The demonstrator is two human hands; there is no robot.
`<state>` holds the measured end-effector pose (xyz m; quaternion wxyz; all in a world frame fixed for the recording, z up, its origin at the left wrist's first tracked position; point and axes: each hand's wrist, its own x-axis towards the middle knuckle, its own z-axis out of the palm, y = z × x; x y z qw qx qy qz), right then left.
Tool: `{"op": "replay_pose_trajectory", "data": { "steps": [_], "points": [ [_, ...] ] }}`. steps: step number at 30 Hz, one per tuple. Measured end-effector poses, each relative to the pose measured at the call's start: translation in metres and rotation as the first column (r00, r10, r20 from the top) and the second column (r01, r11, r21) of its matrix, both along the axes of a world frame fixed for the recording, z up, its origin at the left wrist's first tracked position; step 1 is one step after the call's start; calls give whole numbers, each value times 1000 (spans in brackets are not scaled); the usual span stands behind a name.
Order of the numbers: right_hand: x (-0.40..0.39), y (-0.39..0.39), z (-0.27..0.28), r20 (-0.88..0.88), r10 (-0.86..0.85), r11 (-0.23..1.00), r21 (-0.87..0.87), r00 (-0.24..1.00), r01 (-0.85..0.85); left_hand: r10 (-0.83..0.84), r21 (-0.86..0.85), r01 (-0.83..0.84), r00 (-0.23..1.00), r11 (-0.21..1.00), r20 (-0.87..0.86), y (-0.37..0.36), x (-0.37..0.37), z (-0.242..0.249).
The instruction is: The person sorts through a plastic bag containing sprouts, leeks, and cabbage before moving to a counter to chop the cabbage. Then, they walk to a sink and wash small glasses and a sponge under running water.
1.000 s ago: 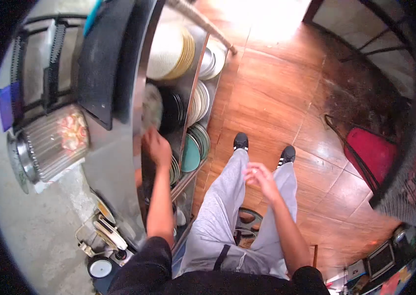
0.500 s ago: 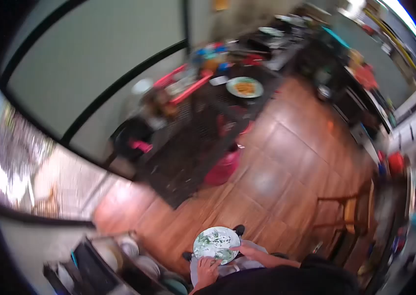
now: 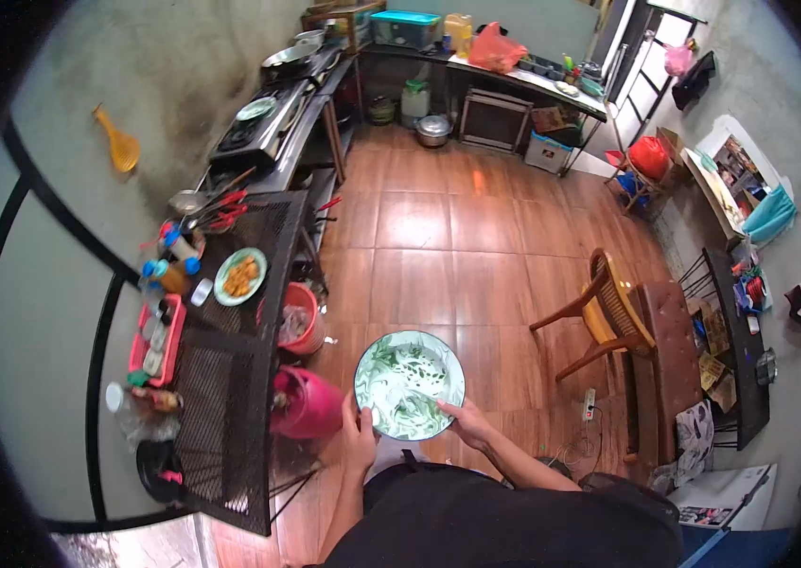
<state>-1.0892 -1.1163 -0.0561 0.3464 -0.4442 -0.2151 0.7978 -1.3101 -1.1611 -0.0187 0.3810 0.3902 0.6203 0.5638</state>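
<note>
A round enamel plate with a green-and-white marbled pattern and a dark rim is held in front of my body, above the floor. My left hand is closed on its lower left edge, the thumb over the rim. At the lower right edge, my right hand grips the same plate, and some of its fingers are hidden underneath. No food shows on the plate.
To the left stands a black mesh table with a plate of food and a pink basket. A pink gas cylinder and red bucket stand beside it. A wooden chair is on the right; a stove is farther back.
My view has swung right, toward the kitchen's middle and back. The plate now sits higher in view, and my left hand has moved from over its surface to its edge.
</note>
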Motion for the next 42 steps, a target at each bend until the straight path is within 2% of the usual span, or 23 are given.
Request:
{"op": "replay_pose_trajectory", "data": {
  "steps": [2, 4, 6, 8, 10, 11, 12, 14, 15, 17, 20, 22, 24, 26, 28, 30, 32, 34, 36, 37, 38, 41, 42],
  "points": [
    [8, 37, 7, 49, -20, 999, 47, 999, 17, -210, -133, 226, 970, 965, 119, 54, 0, -26],
    [16, 71, 0, 116, -19, 998, 66, 993, 12, -180, -142, 193, 979, 971, 99, 99, 9, -38],
    [29, 122, -16, -74, -128, 984, -138, 989, 117, -254, -127, 271, 958, 954, 134, 160, 20, -35],
    [43, 165, -17, -101, -194, 965, -200, 976, 171, -300, -115, 315, 945, 942, 132, 218, 31, -41],
    [53, 215, 7, 117, -276, 957, -56, 954, 284, -338, -80, 391, 868, 917, 363, 290, 47, -33],
    [66, 237, -7, 153, -341, 940, 57, 927, 337, -352, -106, 421, 852, 901, 387, 323, 63, -6],
    [80, 257, 14, 198, -330, 944, 45, 923, 328, -369, -121, 442, 846, 889, 385, 357, 76, 3],
    [112, 293, 16, 174, -388, 921, 117, 905, 372, -573, -116, 621, 769, 775, 283, 422, 95, 8],
    [123, 311, 27, 161, -417, 908, 122, 894, 401, -590, -125, 634, 763, 763, 266, 453, 104, 7],
    [143, 347, 31, 139, -482, 872, 180, 865, 456, -775, -122, 771, 632, 625, 22, 513, 127, 9],
    [184, 404, 19, 40, -582, 812, 86, 812, 577, -835, -94, 829, 546, 551, -68, 587, 185, 9],
    [212, 453, 8, 41, -633, 773, 96, 773, 627, -849, -104, 843, 520, 528, -93, 632, 223, 3],
    [241, 495, -10, 17, -684, 717, 199, 729, 668, -840, -172, 840, 534, 515, 94, 663, 249, -2],
    [280, 547, -8, 26, -664, 739, 178, 747, 650, -852, -263, 841, 512, 472, 107, 702, 271, -1],
    [321, 611, 17, 167, -630, 776, 163, 758, 609, -785, -225, 826, 562, 517, 260, 739, 293, 4],
    [351, 669, 17, 173, -649, 759, 202, 740, 619, -782, -237, 831, 555, 504, 284, 775, 299, 2],
    [374, 725, 33, 139, -676, 735, 185, 724, 652, -767, -269, 795, 601, 544, 224, 806, 304, -11],
    [392, 775, 38, 128, -685, 727, 175, 717, 663, -681, -268, 748, 664, 607, 308, 839, 309, -18],
    [410, 827, 36, 123, -661, 749, 173, 740, 640, -643, -349, 664, 741, 662, 191, 879, 315, -22],
    [413, 851, 33, 130, -676, 736, 170, 726, 655, -646, -353, 612, 763, 707, 29, 899, 320, -24],
    [419, 873, 25, 125, -673, 738, 172, 729, 652, -643, -351, 609, 766, 711, 25, 923, 326, -30],
    [431, 938, -4, 70, -661, 749, 6, 747, 663, -637, -408, 569, 770, 714, -40, 999, 338, -50],
    [433, 964, -17, 70, -665, 745, -2, 744, 667, -684, -414, 595, 723, 689, -98, 1031, 342, -51]
  ]
}}
